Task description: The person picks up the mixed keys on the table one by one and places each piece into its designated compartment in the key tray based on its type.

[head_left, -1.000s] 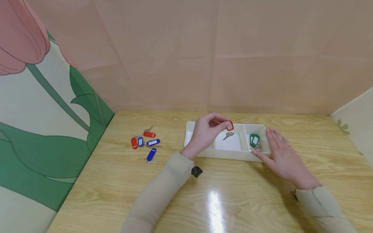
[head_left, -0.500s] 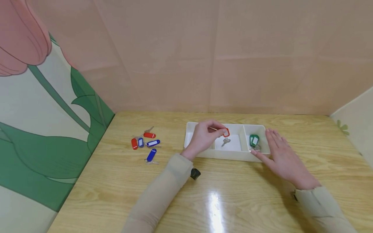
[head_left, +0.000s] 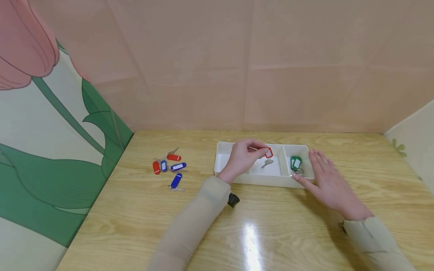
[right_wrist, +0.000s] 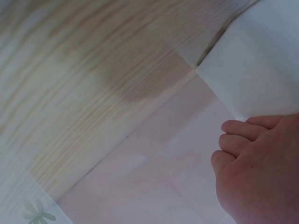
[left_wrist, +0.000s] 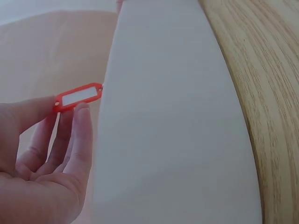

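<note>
My left hand (head_left: 241, 157) pinches a red key tag (head_left: 269, 152) between thumb and fingers, and a silver key (head_left: 267, 163) dangles from it over the middle compartment of a white divided tray (head_left: 261, 180). In the left wrist view the red key tag (left_wrist: 79, 97) shows its white label, beside the tray's long outer wall (left_wrist: 173, 112). My right hand (head_left: 330, 182) lies along the tray's right end with fingers straight and the thumb on the front rim. Green key tags (head_left: 296, 163) with keys lie in the right compartment. The left compartment is partly behind my left hand.
Left of the tray, on the wooden table (head_left: 129, 226), lie two red key tags (head_left: 174, 157) and several blue key tags (head_left: 176, 180) with keys. A pinkish wall (head_left: 190, 94) rises behind the table, and a flower-painted wall (head_left: 68, 150) stands at the left.
My left hand, still pinching the red key tag, dipped over the middle compartment, shifted left, then came back right. The right hand has stayed on the tray's end.
</note>
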A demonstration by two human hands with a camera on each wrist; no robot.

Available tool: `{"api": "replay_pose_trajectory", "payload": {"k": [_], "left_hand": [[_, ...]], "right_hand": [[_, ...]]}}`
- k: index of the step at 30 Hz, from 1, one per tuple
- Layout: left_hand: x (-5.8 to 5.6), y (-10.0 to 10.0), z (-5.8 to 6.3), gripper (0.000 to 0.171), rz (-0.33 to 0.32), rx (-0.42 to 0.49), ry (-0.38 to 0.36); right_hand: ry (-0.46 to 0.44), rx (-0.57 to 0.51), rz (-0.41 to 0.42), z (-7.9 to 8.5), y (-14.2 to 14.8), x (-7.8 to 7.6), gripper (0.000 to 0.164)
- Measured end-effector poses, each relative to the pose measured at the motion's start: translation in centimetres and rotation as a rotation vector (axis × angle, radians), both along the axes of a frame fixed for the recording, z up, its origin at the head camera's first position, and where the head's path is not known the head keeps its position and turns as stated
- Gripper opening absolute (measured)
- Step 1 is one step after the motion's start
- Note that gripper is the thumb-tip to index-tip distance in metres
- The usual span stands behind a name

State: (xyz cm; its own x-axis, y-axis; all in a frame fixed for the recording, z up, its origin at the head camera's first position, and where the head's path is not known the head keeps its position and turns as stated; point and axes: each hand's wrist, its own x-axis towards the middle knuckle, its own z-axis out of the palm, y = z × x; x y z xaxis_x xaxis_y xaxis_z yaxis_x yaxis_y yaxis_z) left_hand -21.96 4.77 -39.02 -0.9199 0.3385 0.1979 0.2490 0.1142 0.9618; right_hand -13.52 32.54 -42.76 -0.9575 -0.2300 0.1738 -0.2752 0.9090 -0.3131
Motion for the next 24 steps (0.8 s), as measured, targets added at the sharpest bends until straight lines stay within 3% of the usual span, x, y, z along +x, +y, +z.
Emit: {"api": "replay_pose_trajectory", "payload": {"k": [7, 14, 24], "left_hand": [[-0.4, -0.2, -0.3, 0.025, 0.072, -0.127, -0.030], [-0.6, -0.8, -0.1, 0.024, 0.077, -0.101, -0.012], [0.1, -1.4, 0.4, 0.020, 0.084, -0.064, -0.004]], "right_hand": [[-0.022, 0.002, -0.008, 0.1, -0.2, -0.1, 0.101], [-0.011, 0.006, 0.002, 0.2, -0.1, -0.1, 0.101], [-0.013, 0.013, 0.004, -0.1, 0.0, 0.0, 0.100]]}}
